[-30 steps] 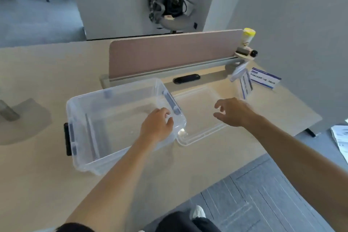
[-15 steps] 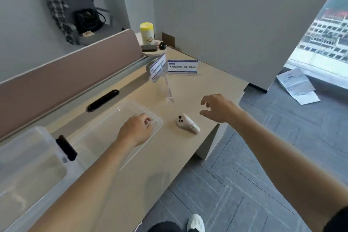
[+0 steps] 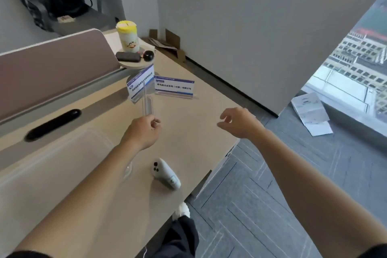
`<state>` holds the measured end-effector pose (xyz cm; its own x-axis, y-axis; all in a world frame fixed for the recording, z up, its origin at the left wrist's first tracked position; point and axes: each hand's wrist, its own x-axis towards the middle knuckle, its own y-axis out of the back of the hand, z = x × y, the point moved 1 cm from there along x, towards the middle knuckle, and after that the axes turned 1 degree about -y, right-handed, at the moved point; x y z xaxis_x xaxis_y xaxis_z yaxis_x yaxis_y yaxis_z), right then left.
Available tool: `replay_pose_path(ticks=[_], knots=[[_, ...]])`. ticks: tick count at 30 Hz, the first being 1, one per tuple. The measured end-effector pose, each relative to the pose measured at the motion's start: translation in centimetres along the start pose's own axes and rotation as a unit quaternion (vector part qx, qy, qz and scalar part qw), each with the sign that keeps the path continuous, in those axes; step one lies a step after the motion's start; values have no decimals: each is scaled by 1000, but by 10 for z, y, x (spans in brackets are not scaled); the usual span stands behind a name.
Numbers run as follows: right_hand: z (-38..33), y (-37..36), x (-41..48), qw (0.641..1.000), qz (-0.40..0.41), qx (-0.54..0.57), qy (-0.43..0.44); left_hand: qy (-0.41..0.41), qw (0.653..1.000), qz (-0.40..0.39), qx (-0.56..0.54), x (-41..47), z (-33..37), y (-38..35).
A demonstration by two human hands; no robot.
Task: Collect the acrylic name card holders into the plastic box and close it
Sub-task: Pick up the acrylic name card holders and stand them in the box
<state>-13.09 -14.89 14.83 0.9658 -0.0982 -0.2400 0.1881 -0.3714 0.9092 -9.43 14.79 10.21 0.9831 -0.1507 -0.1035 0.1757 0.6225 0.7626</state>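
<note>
Clear plastic lid (image 3: 62,153) lies flat at the left of the bench (image 3: 188,115), and just right of it the left hand (image 3: 142,134) pinches the lower end of an upright empty acrylic holder (image 3: 147,101) with curled fingers (image 3: 156,124). Just behind it stand an angled card holder (image 3: 139,84) and a front-facing card holder (image 3: 174,87), both carrying blue-and-white cards. Near the front edge lies a white controller (image 3: 165,174); the right hand (image 3: 240,121) hovers over the bench's right edge, fingers loosely curled, holding nothing.
</note>
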Motion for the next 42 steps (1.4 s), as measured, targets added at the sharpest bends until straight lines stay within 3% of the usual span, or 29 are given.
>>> replay_pose_path(ticks=[6,12,19,26,37,39,42], knots=[[4,28,96,1000,-13,22,-13,18,999,29,-41,103,29,-19],[23,48,172,999,-32,22,1,27,999,-6,-23,171,45,-25],[40,26,274,994,-59,32,81,38,994,8,103,246,37,-37],[33,-6,362,976,-136,61,160,71,948,-6,311,298,38,-45],[-5,-37,435,937,-226,-132,233,99,897,-100,418,352,19,-51],[-12,-30,459,937,-218,-138,234,108,904,-104,400,344,13,-52],[-22,-30,488,947,-229,-36,222,124,950,-87,273,323,7,-63]])
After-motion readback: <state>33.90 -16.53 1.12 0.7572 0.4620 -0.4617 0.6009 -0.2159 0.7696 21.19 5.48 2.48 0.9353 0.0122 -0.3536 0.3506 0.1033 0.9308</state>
